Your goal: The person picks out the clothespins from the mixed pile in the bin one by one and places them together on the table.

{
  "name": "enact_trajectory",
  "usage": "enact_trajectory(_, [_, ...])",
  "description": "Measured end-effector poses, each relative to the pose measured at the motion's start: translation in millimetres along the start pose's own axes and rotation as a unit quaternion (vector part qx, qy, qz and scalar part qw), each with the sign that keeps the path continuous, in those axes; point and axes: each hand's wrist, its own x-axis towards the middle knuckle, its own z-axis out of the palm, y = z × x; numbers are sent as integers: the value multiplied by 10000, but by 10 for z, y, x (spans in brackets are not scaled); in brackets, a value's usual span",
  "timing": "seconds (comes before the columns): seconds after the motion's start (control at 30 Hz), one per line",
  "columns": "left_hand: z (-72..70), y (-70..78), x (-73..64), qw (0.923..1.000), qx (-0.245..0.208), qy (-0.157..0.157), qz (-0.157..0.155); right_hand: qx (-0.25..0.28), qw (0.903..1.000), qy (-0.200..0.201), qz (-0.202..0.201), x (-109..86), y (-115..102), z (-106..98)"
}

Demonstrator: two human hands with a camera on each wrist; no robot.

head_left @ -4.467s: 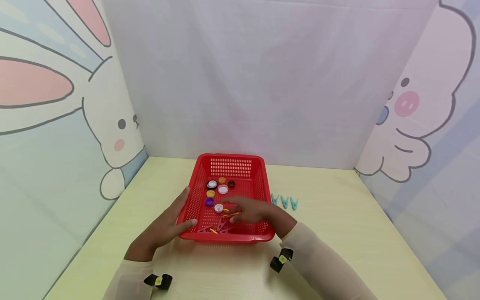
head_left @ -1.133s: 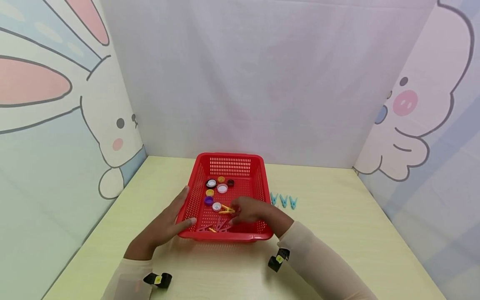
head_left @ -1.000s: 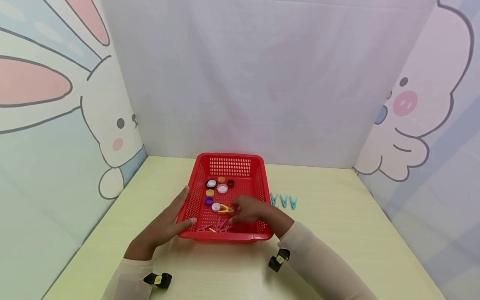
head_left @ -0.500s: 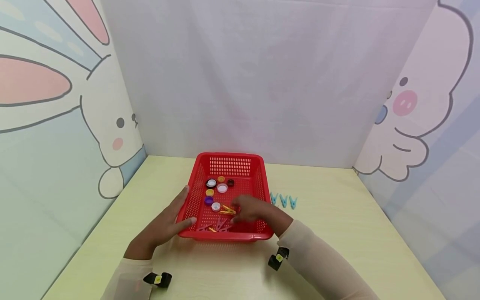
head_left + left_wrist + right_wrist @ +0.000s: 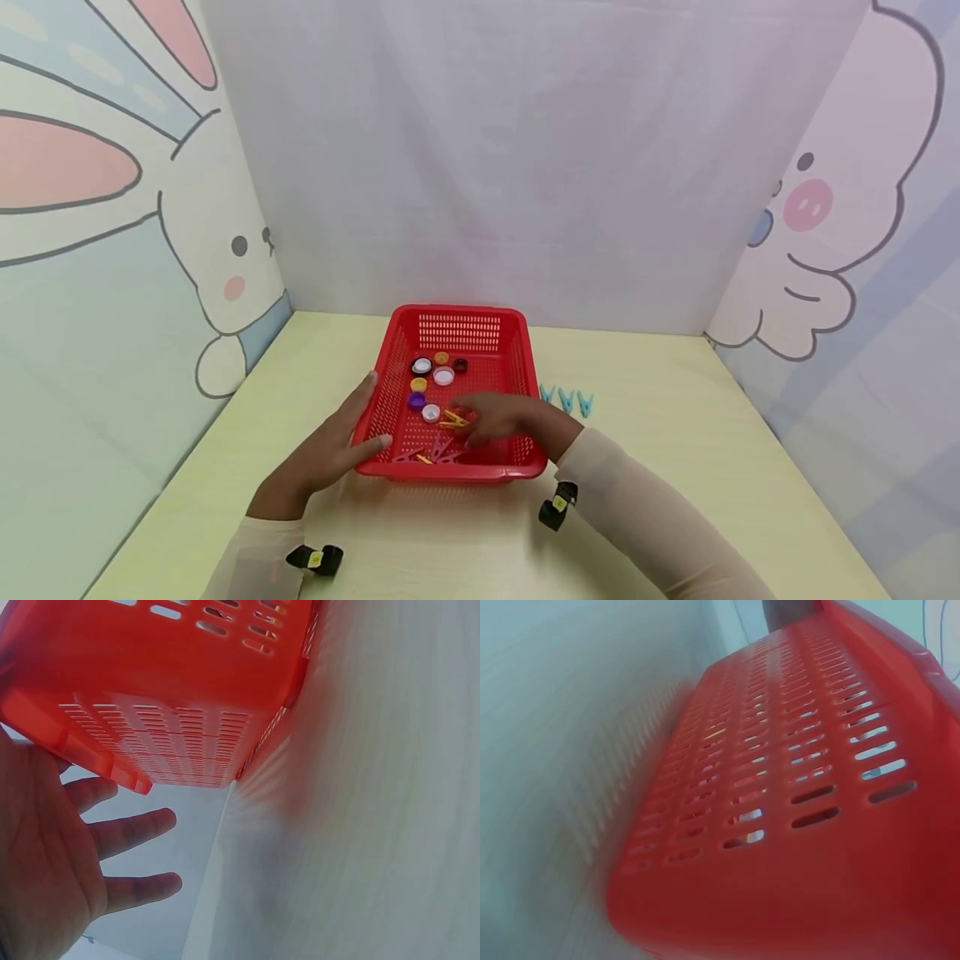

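Note:
Inside a red plastic basket (image 5: 450, 473), my right hand (image 5: 495, 417) is lowered over a yellow clothespin (image 5: 454, 420), its fingers spread around the pin. In the right wrist view the basket wall (image 5: 780, 892) hides this hand. On the left side, my left hand (image 5: 326, 454) rests at the basket's rim with the thumb over the inside; the left wrist view shows its other fingers (image 5: 131, 831) straight and spread outside the wall. A white bottle cap (image 5: 431, 413) lies just left of the yellow clothespin. Pink clothespins (image 5: 442, 450) and another yellow one (image 5: 424, 459) lie near the basket's front.
Several more caps lie farther back in the basket, among them a purple cap (image 5: 417, 402), a yellow cap (image 5: 418, 385) and a pink-rimmed white cap (image 5: 444, 376). Three light-blue clothespins (image 5: 566, 401) stand in a row on the table (image 5: 660, 417) right of the basket.
My right hand's fingers were against the yellow clothespin, which shifted a little beside the white cap; they have spread and moved left over it. The left hand has stayed put.

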Motion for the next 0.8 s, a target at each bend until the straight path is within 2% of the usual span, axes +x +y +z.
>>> enact_trajectory(0.3, [6,-5,-1,10000,-25,10,64,-477,9985,-58,-279,23,11,23])
enact_trajectory(0.8, [5,7,-7,10000,9,29,-63,-98,9993,368,-48,-12,-8,23])
